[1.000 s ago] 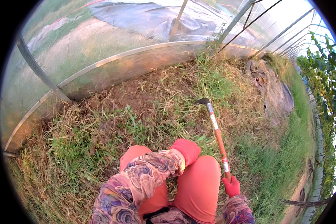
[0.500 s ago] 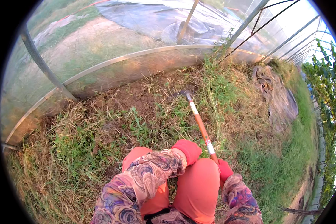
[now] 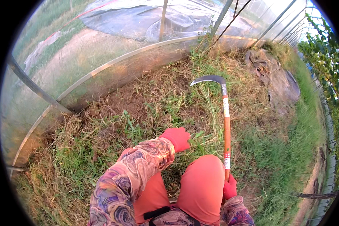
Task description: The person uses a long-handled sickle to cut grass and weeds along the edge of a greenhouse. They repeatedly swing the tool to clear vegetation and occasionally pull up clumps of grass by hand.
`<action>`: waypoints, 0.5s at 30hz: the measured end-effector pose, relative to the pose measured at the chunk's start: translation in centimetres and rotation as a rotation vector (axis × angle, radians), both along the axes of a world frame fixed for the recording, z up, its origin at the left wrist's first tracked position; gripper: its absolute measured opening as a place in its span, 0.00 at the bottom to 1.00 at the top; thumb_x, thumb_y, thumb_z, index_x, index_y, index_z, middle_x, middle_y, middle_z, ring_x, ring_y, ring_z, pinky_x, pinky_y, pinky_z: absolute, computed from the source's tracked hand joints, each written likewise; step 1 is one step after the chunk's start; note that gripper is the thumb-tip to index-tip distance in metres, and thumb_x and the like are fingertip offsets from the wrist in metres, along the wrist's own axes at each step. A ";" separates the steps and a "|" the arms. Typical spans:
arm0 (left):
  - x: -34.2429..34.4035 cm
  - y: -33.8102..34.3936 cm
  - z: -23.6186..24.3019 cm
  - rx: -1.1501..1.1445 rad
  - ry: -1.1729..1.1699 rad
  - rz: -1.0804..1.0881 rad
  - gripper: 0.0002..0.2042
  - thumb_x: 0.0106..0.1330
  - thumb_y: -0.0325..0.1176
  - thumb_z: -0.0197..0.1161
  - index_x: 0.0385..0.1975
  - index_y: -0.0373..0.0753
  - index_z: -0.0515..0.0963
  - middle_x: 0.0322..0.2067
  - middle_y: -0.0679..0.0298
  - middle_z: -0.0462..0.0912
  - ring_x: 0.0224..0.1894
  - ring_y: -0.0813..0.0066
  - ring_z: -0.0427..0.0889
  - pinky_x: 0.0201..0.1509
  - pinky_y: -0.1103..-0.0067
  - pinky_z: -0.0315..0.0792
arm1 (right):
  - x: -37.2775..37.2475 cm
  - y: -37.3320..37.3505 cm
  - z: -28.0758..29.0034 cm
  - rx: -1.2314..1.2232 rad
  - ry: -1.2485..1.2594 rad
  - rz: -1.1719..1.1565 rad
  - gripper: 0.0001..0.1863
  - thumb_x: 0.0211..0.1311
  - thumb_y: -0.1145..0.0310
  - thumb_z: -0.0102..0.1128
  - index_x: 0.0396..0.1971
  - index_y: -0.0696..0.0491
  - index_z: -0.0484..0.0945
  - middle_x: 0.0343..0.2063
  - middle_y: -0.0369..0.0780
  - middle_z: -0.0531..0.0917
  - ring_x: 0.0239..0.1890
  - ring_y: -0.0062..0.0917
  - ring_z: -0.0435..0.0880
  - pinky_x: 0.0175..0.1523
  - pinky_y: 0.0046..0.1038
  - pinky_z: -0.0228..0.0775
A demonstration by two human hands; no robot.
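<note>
In my right hand, gloved in red, is the lower end of the wooden handle of a sickle. Its handle points away from me, beside my right knee. The curved metal blade at the far end points left, above the grass. My left hand, also in a red glove, reaches out past my knees over green weeds. Its short visible fingers are slightly apart and bent, with nothing seen in them; their tips are partly hidden.
A clear plastic greenhouse wall with a low curved rail runs along the far left. Crumpled dark sheeting lies on dry grass at the right. Climbing plants stand at the right rim, and a dark stick lies at lower right.
My left hand has moved off my knee, forward and left over the weeds. The sickle has swung right and now shows its whole blade. The view has shifted slightly.
</note>
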State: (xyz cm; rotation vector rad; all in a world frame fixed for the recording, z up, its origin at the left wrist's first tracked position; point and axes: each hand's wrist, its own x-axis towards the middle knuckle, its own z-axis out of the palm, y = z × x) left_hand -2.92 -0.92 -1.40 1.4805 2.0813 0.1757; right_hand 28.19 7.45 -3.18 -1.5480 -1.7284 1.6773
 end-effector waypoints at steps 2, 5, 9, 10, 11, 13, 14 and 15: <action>-1.0 1.7 -2.2 0.060 0.070 0.037 0.21 0.54 0.46 0.59 0.45 0.43 0.74 0.49 0.56 0.70 0.50 0.56 0.73 0.50 0.62 0.68 | 0.4 0.0 -0.1 -0.003 -0.020 -0.023 0.12 0.54 0.67 0.59 0.32 0.58 0.70 0.16 0.34 0.72 0.13 0.17 0.70 0.17 0.20 0.62; -2.9 4.1 -4.5 0.116 0.231 0.009 0.23 0.53 0.46 0.61 0.48 0.43 0.71 0.55 0.57 0.64 0.60 0.57 0.62 0.59 0.59 0.59 | 0.8 -0.2 -1.7 -0.002 -0.058 -0.042 0.11 0.52 0.69 0.60 0.31 0.58 0.71 0.17 0.35 0.73 0.14 0.17 0.71 0.19 0.20 0.64; -3.7 10.8 -9.2 0.155 0.454 -0.082 0.30 0.57 0.50 0.56 0.60 0.46 0.63 0.66 0.55 0.49 0.68 0.54 0.46 0.67 0.55 0.43 | 3.6 0.1 -5.1 0.144 -0.131 -0.040 0.18 0.55 0.63 0.63 0.39 0.60 0.72 0.29 0.38 0.79 0.29 0.17 0.76 0.35 0.24 0.70; -4.1 11.7 -10.4 0.140 0.482 -0.063 0.30 0.57 0.49 0.57 0.60 0.47 0.62 0.67 0.56 0.48 0.69 0.53 0.45 0.67 0.53 0.41 | 3.8 0.5 -5.1 0.154 -0.138 -0.019 0.18 0.55 0.62 0.63 0.39 0.60 0.73 0.29 0.38 0.79 0.29 0.17 0.76 0.35 0.25 0.70; -4.8 12.4 -12.0 0.122 0.511 -0.042 0.31 0.57 0.48 0.57 0.61 0.48 0.61 0.67 0.56 0.46 0.69 0.51 0.43 0.67 0.51 0.39 | 3.8 1.0 -5.0 0.161 -0.144 0.006 0.18 0.54 0.62 0.64 0.38 0.60 0.73 0.28 0.38 0.79 0.29 0.18 0.76 0.35 0.25 0.70; -6.5 13.7 -15.7 0.110 0.672 -0.012 0.31 0.58 0.46 0.58 0.63 0.50 0.59 0.68 0.56 0.44 0.69 0.48 0.40 0.66 0.47 0.34 | 1.6 1.6 -2.2 0.033 -0.175 0.024 0.15 0.54 0.65 0.63 0.36 0.59 0.73 0.28 0.37 0.79 0.29 0.19 0.76 0.35 0.26 0.70; -7.8 13.5 -17.5 0.113 0.809 0.002 0.32 0.58 0.44 0.58 0.64 0.51 0.56 0.68 0.57 0.42 0.69 0.46 0.39 0.66 0.44 0.32 | 0.9 2.2 -2.0 0.039 -0.186 0.018 0.14 0.52 0.67 0.63 0.34 0.59 0.73 0.26 0.37 0.79 0.27 0.18 0.75 0.33 0.25 0.70; -9.5 12.8 -19.0 0.129 0.861 0.091 0.33 0.57 0.42 0.59 0.65 0.53 0.55 0.68 0.56 0.42 0.69 0.46 0.38 0.64 0.43 0.34 | 0.3 2.7 -2.2 0.047 -0.190 0.016 0.12 0.50 0.69 0.63 0.31 0.58 0.73 0.23 0.36 0.78 0.25 0.17 0.75 0.31 0.24 0.69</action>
